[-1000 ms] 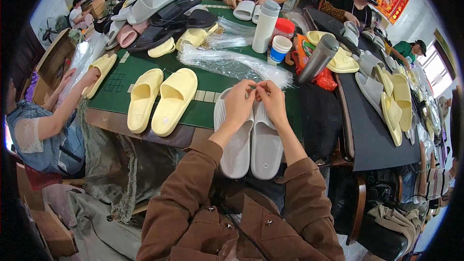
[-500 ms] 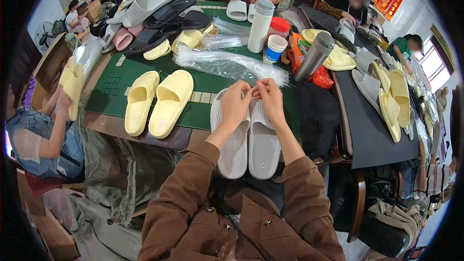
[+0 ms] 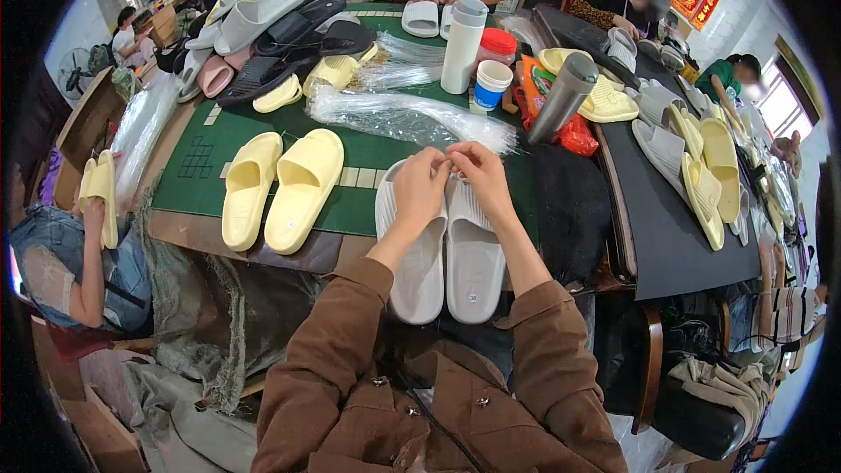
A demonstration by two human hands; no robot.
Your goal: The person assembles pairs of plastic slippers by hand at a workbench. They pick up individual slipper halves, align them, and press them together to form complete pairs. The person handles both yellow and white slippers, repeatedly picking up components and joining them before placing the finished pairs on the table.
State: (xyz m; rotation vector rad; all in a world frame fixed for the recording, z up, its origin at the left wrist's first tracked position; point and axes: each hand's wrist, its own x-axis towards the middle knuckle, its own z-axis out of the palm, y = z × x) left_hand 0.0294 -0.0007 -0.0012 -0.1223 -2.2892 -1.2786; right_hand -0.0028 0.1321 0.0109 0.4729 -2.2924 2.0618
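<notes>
A pair of grey slippers, the left slipper [image 3: 415, 285] and the right slipper [image 3: 474, 271], lies side by side at the table's near edge, heels toward me. Over their ribbed straps, my left hand [image 3: 420, 186] and my right hand [image 3: 484, 177] meet with fingers pinched close together near the toe ends. Whatever is between the fingertips is too small to make out. Just beyond them is a bundle of thin clear strands [image 3: 394, 114]. To the left rest two pale yellow slippers, one [image 3: 251, 191] beside the other [image 3: 304, 188].
A pile of slippers [image 3: 263, 31] stands far left on the green table mat [image 3: 188, 188]. Beyond my hands are a white bottle [image 3: 462, 48], a paper cup [image 3: 492, 86] and a steel tumbler [image 3: 563, 96]. More slippers [image 3: 720, 158] lie on the right table. Several people sit around.
My fingers have shifted slightly but stay pinched together over the slippers' toe ends. At the left, another person has lowered and turned the yellow slippers held there. The whole view has shifted a little.
</notes>
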